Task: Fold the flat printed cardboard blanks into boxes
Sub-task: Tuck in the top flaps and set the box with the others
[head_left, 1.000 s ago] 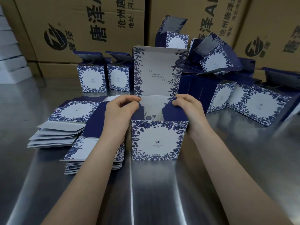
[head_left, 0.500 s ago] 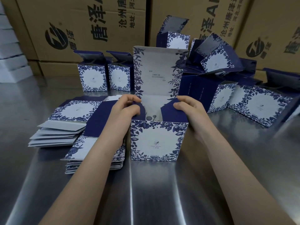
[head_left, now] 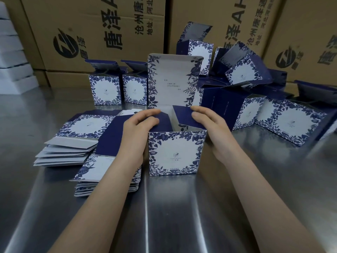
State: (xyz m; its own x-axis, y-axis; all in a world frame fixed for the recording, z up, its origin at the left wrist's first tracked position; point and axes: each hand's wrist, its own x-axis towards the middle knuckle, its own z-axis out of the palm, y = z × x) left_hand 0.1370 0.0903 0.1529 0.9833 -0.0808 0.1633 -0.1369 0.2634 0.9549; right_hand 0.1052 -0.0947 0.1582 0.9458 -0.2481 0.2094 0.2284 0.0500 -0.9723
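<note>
A blue-and-white floral box (head_left: 176, 154) stands upright on the steel table, its white-lined lid (head_left: 173, 83) raised at the back. My left hand (head_left: 138, 128) lies with fairly straight fingers on the navy left side flap (head_left: 163, 122). My right hand (head_left: 209, 125) rests the same way on the navy right side flap (head_left: 184, 115), which tilts over the opening. Two stacks of flat printed blanks lie left of the box: a nearer stack (head_left: 94, 172) partly under my left forearm, and a farther stack (head_left: 80, 128).
Folded boxes with open lids stand behind (head_left: 105, 88) and lie piled at the right (head_left: 291, 123). Large brown cartons (head_left: 109, 33) wall off the back. White foam blocks (head_left: 11, 52) are stacked at far left. Bare steel table (head_left: 182, 207) lies toward me.
The fingers of both hands have straightened out over the two side flaps. The right flap now sits higher above the opening. The box has stayed where it was.
</note>
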